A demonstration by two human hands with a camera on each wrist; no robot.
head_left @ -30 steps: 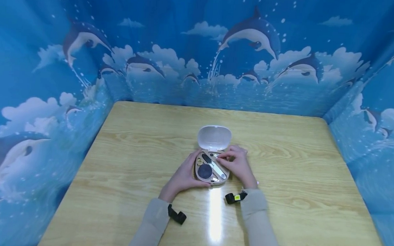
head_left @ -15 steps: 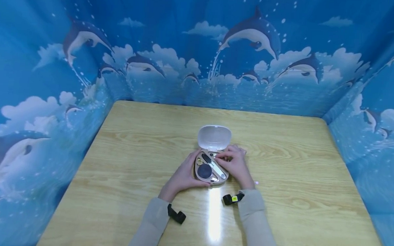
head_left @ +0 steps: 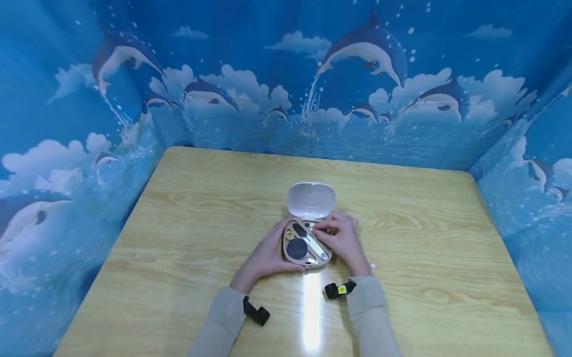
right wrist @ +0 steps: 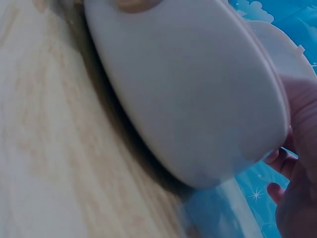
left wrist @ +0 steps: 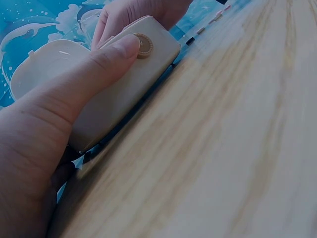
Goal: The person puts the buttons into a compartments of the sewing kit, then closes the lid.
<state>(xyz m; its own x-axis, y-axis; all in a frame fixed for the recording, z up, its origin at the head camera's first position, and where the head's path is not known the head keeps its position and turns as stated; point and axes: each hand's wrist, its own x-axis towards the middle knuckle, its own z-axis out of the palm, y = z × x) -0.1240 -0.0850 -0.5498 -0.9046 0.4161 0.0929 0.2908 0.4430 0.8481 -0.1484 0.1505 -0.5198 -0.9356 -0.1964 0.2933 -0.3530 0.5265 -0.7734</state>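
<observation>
A small compartment case (head_left: 321, 264) stands on the table, its white lid (head_left: 311, 200) raised at the back. My left hand (head_left: 266, 255) grips the case from the left, and in the left wrist view the thumb (left wrist: 106, 59) presses beside its round front clasp (left wrist: 143, 45). Inside lie a dark round piece (head_left: 297, 249), a long tool with a black end and pale handle (head_left: 315, 246), and a small gold ring-like piece (head_left: 290, 235). My right hand (head_left: 343, 237) reaches over the right side, thumb and forefinger together at the upper right compartment; I cannot tell what they hold.
The wood-look table (head_left: 208, 207) stretches to both sides. Past my right wrist a tiny pale item (head_left: 373, 265) lies on it, and the left wrist view shows several small pieces (left wrist: 200, 30) in a row. A blue dolphin-print curtain (head_left: 250, 108) surrounds the table.
My right hand has shifted slightly left over the case, then stayed nearly still. The left hand and the case have hardly moved.
</observation>
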